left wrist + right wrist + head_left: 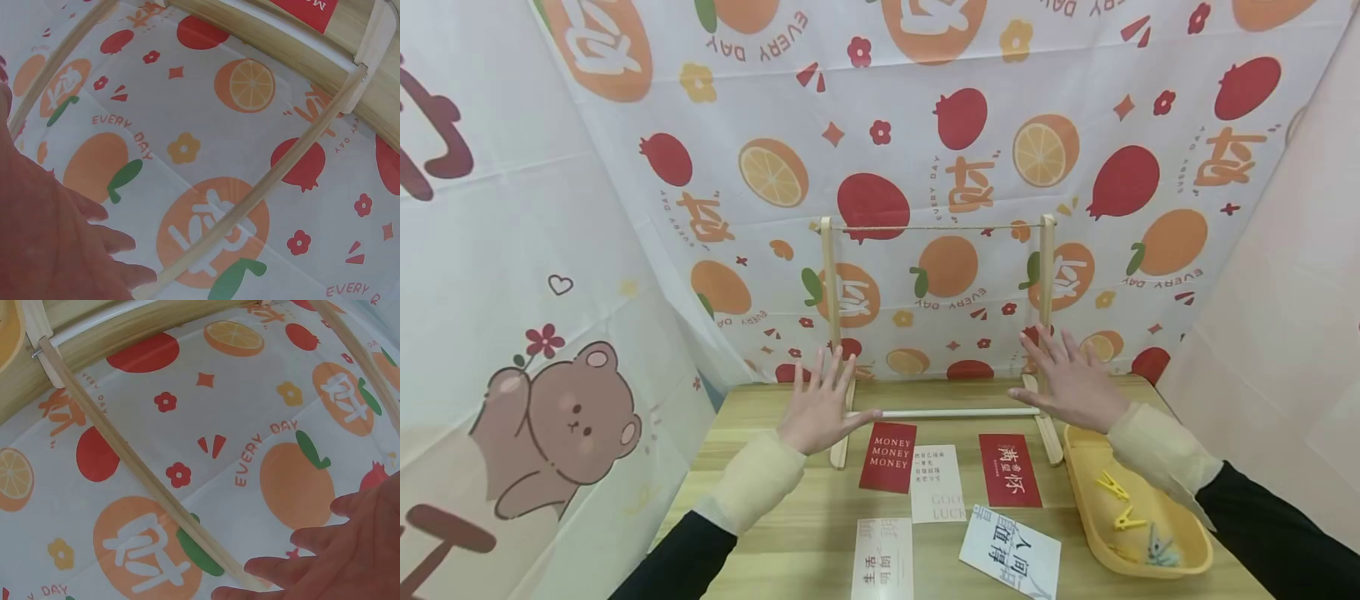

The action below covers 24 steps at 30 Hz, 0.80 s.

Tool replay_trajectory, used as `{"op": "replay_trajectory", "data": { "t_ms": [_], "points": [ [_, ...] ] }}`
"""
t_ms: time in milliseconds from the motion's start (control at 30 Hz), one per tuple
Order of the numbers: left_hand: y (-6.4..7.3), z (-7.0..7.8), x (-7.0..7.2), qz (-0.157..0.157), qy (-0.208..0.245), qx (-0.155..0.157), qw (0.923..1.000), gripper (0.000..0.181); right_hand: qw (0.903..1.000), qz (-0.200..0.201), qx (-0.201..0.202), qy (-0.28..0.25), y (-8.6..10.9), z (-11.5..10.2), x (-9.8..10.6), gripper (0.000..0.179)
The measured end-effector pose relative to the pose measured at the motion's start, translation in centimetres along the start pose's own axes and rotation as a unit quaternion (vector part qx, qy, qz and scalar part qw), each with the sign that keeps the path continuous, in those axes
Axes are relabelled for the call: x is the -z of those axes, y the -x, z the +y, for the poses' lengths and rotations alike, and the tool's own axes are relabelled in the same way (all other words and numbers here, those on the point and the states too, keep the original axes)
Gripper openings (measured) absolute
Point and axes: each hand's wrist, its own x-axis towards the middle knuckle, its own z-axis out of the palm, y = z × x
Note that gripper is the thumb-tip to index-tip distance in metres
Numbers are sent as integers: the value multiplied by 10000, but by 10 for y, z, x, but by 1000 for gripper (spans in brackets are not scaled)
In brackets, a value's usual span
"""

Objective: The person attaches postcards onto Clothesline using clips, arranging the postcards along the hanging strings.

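Observation:
A wooden frame stands at the back of the table, with a left post (830, 287), a right post (1046, 279), a string (940, 227) across the top and a white rod (962, 412) low down. My left hand (822, 408), fingers spread, is held up before the left post. Likewise spread, my right hand (1078, 379) is raised in front of the right post. Neither hand holds anything; whether they touch the frame I cannot tell. Below lie a red MONEY card (887, 458), a second red card (1010, 471) and white cards (937, 483).
At the right stands a yellow tray (1081, 500) with yellow clothespins (1127, 520) and grey-blue ones (1161, 550). Nearer the front lie a white card (882, 558) and a tilted card with blue lettering (1011, 552). A fruit-patterned cloth (865, 108) hangs behind.

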Motion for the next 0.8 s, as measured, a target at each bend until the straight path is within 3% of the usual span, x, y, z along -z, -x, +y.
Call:
{"op": "replay_trajectory", "data": {
  "t_ms": [300,533,667,800],
  "points": [
    [-4,3,4,-15,61,94,9999,92,9999,-77,128,17,1,-4,-2,81],
    [-31,18,-8,-62,468,458,9978,89,9997,-201,40,-136,-21,-9,-20,81],
    [-50,25,-21,-75,-10,675,9977,88,9995,-214,-2,-230,-39,-16,-42,80],
    [-58,29,-31,-360,-270,833,9955,90,9996,-221,-62,-184,-42,-21,-59,81]
  ]
}}
